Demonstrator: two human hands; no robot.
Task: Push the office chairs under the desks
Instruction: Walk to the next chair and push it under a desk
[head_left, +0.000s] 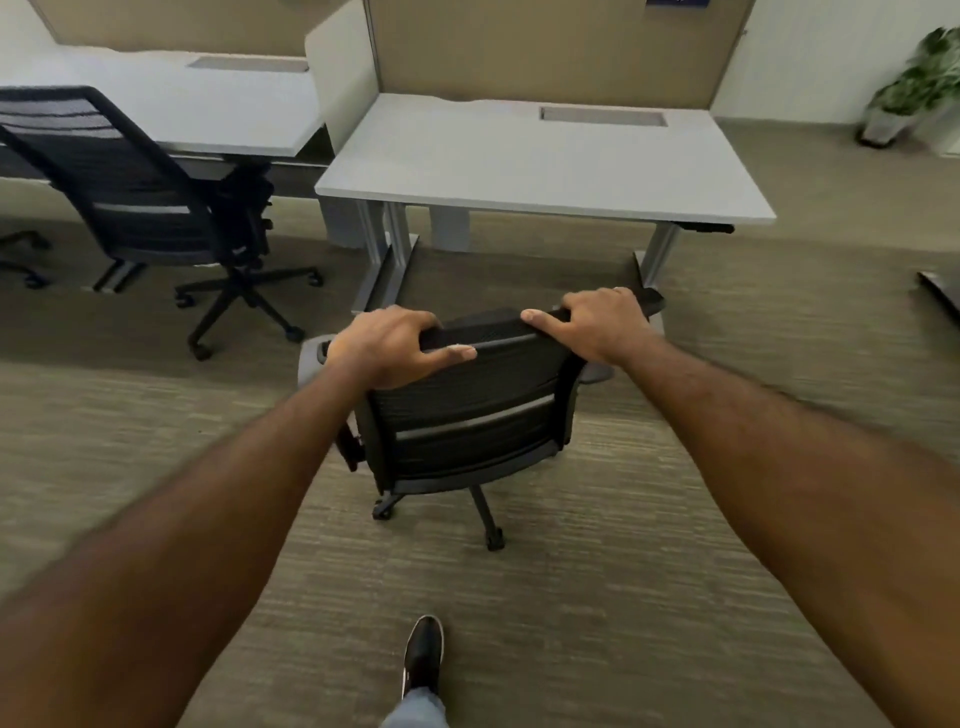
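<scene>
A black mesh office chair (467, 415) stands on the carpet with its back towards me, a short way in front of a grey desk (545, 166). My left hand (389, 345) grips the left end of the backrest's top edge. My right hand (597, 325) grips the right end. The seat is hidden behind the backrest. A second black chair (140, 192) stands at the left, its front partly under another grey desk (208, 109).
A tan partition (519, 47) rises behind the desks. The near desk's metal legs (384, 244) and feet flank the gap beneath it. A potted plant (914, 88) stands at the far right. My shoe (423, 654) is on the carpet below.
</scene>
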